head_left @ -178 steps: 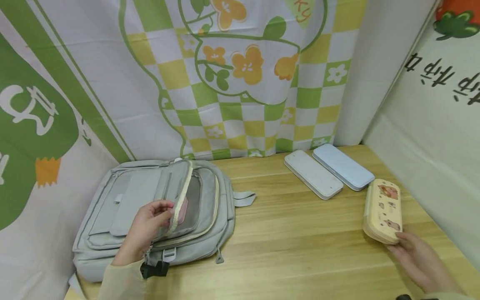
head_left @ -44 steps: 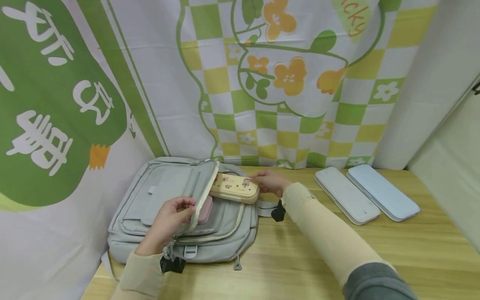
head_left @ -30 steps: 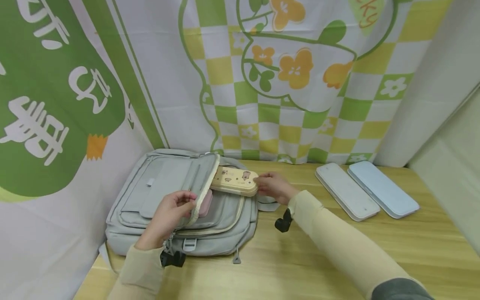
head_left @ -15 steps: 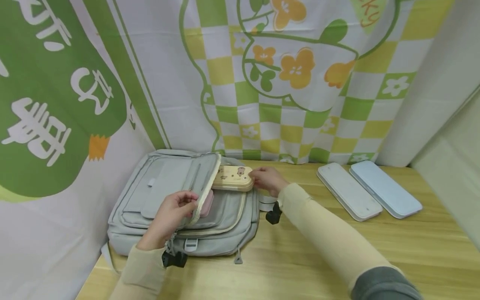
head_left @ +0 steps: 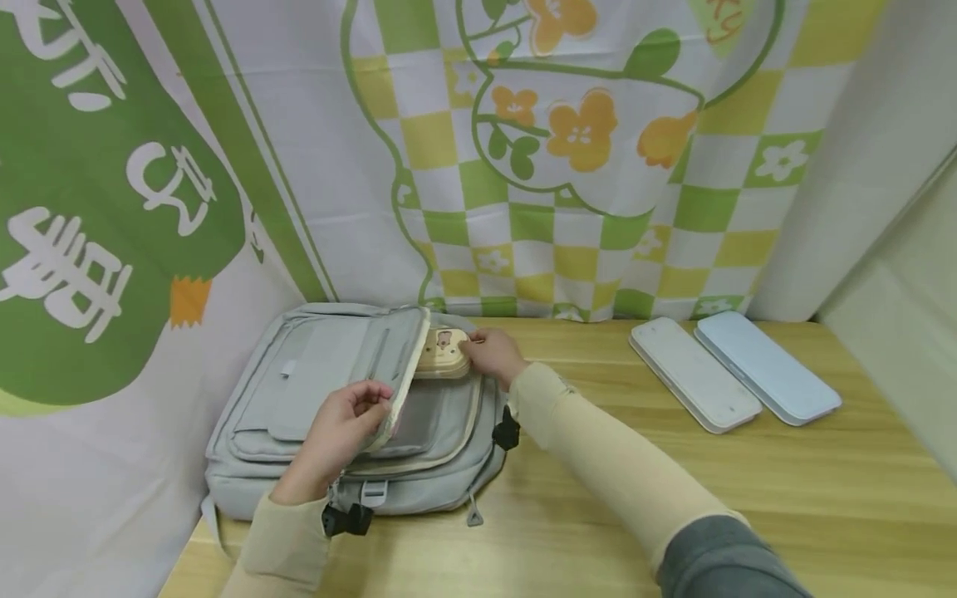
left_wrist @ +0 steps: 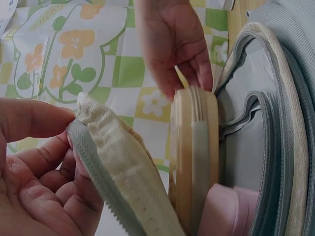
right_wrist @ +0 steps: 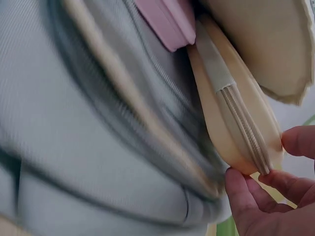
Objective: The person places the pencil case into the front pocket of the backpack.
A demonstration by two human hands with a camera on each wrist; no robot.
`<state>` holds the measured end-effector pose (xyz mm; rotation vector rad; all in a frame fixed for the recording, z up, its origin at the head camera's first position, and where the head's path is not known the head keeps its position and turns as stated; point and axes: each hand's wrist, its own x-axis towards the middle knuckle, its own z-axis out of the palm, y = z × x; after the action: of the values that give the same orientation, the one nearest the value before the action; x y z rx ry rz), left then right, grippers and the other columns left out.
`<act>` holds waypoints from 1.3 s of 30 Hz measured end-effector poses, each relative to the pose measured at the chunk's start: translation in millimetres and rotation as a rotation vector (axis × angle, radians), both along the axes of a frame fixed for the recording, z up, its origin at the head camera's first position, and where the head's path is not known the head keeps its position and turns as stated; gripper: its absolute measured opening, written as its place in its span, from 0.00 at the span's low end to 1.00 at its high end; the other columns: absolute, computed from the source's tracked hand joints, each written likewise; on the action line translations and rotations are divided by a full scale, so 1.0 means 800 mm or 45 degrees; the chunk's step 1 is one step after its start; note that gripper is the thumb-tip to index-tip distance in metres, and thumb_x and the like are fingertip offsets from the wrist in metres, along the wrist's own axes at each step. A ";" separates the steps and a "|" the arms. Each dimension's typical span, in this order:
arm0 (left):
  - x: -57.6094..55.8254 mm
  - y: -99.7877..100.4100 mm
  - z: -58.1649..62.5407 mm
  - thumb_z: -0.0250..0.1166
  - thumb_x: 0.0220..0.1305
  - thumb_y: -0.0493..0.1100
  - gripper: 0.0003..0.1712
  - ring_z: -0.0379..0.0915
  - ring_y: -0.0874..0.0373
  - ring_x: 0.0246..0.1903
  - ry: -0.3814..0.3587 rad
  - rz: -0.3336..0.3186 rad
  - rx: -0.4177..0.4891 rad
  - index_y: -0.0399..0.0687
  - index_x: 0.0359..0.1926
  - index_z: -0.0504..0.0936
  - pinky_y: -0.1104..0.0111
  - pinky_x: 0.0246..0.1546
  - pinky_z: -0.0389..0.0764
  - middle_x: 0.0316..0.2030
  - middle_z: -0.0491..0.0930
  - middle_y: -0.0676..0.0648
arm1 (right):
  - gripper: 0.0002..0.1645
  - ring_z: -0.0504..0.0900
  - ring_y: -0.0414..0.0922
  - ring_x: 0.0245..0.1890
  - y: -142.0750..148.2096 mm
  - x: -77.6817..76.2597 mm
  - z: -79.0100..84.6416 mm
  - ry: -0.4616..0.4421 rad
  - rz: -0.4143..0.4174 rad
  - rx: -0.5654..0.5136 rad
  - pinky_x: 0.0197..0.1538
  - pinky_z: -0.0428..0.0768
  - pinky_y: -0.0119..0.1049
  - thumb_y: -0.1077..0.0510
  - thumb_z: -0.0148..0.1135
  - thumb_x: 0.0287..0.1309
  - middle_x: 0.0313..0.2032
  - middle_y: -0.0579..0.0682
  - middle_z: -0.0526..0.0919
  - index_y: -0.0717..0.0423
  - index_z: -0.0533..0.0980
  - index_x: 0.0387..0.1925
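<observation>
- Left hand [head_left: 344, 423], at the front of the bag [head_left: 317, 349]: thumb and finger pinch the edge of the flap [left_wrist: 133, 167], holding it up.
- Right hand [head_left: 493, 353], at the bag's right side: thumb and fingers grip the outer end of the yellow case [head_left: 444, 353].
- The yellow case lies partly inside the bag's pocket, inner end under the flap, outer end poking out.
- In the pocket, a pink box [left_wrist: 224, 211] sits right by the yellow case; whether they touch I cannot tell.
- The yellow case could jam on the pink box if pushed straight at it.
- The flap could drop over the pocket mouth if the left pinch slips, as only its edge is held.
- The yellow case's tab [left_wrist: 181, 77] might snag on the bag's fabric.
- Against half a second ago, less of the yellow case shows outside the bag, the right hand is closer in, and the head view has nearly lost the pink box.
</observation>
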<state>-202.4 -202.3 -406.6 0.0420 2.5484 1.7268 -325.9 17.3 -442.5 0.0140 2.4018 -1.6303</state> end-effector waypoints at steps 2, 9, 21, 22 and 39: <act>0.000 0.000 -0.002 0.57 0.71 0.28 0.09 0.71 0.55 0.36 0.022 -0.019 -0.032 0.29 0.49 0.79 0.70 0.34 0.74 0.37 0.78 0.42 | 0.21 0.79 0.48 0.45 -0.008 0.002 0.000 0.027 0.008 0.048 0.48 0.78 0.37 0.56 0.59 0.71 0.51 0.60 0.83 0.68 0.79 0.57; -0.001 0.001 -0.012 0.57 0.71 0.28 0.08 0.71 0.53 0.37 0.078 -0.112 -0.147 0.29 0.47 0.80 0.68 0.37 0.73 0.35 0.78 0.44 | 0.22 0.80 0.50 0.45 -0.042 0.011 -0.006 0.020 0.060 0.054 0.48 0.79 0.41 0.54 0.58 0.73 0.50 0.59 0.85 0.64 0.80 0.59; 0.007 -0.025 -0.001 0.55 0.74 0.27 0.08 0.72 0.60 0.37 0.111 -0.061 0.116 0.25 0.49 0.75 0.71 0.38 0.74 0.40 0.77 0.43 | 0.27 0.83 0.51 0.44 -0.053 0.012 -0.009 -0.131 0.024 -0.228 0.52 0.82 0.47 0.52 0.61 0.72 0.51 0.59 0.82 0.63 0.73 0.64; 0.007 -0.026 0.000 0.55 0.74 0.27 0.08 0.72 0.60 0.37 0.119 -0.066 0.130 0.25 0.49 0.75 0.71 0.39 0.75 0.40 0.77 0.43 | 0.28 0.83 0.50 0.43 -0.050 0.011 -0.008 -0.157 0.029 -0.268 0.50 0.83 0.46 0.52 0.63 0.71 0.51 0.59 0.82 0.63 0.72 0.65; 0.007 -0.018 -0.008 0.56 0.72 0.26 0.08 0.71 0.60 0.35 0.131 -0.159 0.121 0.24 0.48 0.75 0.71 0.36 0.73 0.37 0.76 0.43 | 0.22 0.81 0.52 0.45 -0.075 0.028 -0.018 -0.011 0.049 -0.066 0.45 0.81 0.43 0.65 0.61 0.68 0.50 0.61 0.81 0.68 0.74 0.61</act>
<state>-197.1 -216.6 -412.9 0.2958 2.4704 1.8418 -303.6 -42.7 -456.6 -0.0340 2.3382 -1.6710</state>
